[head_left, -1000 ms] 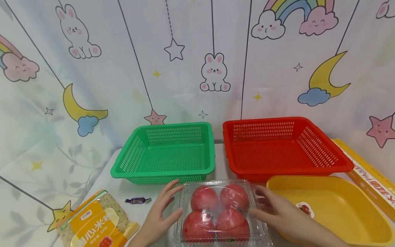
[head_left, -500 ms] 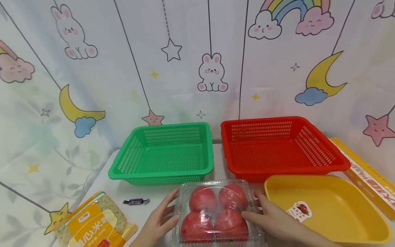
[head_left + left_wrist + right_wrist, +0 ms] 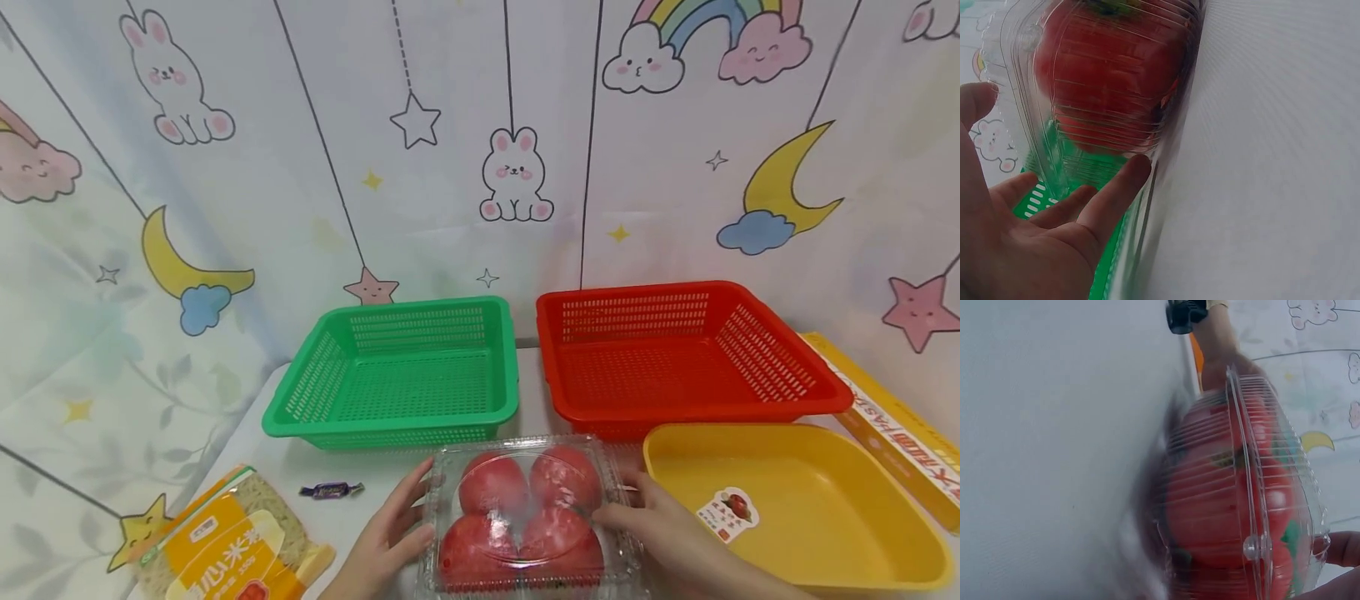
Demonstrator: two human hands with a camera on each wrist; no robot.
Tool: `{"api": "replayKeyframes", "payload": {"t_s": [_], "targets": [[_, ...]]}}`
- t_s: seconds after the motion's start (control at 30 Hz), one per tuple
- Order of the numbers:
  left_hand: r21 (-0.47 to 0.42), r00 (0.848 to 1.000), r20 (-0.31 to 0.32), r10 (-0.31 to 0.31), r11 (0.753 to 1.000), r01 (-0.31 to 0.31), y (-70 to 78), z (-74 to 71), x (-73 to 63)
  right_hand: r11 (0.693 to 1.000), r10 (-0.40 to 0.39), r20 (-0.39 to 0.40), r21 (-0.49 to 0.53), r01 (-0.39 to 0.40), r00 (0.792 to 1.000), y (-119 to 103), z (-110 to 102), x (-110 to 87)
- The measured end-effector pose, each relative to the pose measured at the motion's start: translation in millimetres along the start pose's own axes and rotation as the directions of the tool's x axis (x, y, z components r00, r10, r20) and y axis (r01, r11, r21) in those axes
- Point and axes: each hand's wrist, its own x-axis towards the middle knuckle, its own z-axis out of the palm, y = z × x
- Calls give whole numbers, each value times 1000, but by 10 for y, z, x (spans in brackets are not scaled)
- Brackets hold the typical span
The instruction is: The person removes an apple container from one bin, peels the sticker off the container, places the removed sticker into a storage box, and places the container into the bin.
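Observation:
A clear plastic clamshell box [image 3: 525, 446] packed with several red tomatoes [image 3: 491, 550] lies at the near middle of the table, its lid closed. Green tops show on the tomatoes in both wrist views. My left hand [image 3: 386, 537] is at the box's left side; in the left wrist view its fingers are stretched out, with one fingertip at the lower edge. At the other side, my right hand [image 3: 663, 529] holds the box, thumb over the lid and fingers along the right wall. The right fingertips are partly hidden, and the right wrist view is blurred.
Behind the box stand a green basket [image 3: 390, 437] and a red basket [image 3: 720, 412]. A yellow tub [image 3: 832, 517] with a sticker is close on the right, before a long pasta box [image 3: 892, 433]. On the left lie a grain bag [image 3: 232, 542] and a purple-wrapped candy [image 3: 332, 490].
Both hands have closed in on the sides of the tomato box. The right thumb has come over the lid. In the head view, the whole scene has shifted slightly left.

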Motion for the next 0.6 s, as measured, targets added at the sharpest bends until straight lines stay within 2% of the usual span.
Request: {"api": "replayKeyframes", "payload": {"t_s": [0.07,0.17,0.3,0.43,0.6], "targets": [[-23,1000,8,24,999,-24,-17,-10,2,1000,-5,15,6,5,1000,-6,-2,-2],[-54,995,27,95,994,-93,-41,-36,8,999,-20,73,36,18,997,-2,-32,-14],[-150,988,55,146,979,-137,-43,-69,1,987,-31,187,161,1,982,37,-63,-27],[-211,989,59,133,970,-117,-24,-70,-12,970,-31,256,240,-33,966,106,-72,-9],[-235,991,69,114,967,-95,-38,-82,-8,967,-21,258,251,-46,966,111,-68,-21]]}}
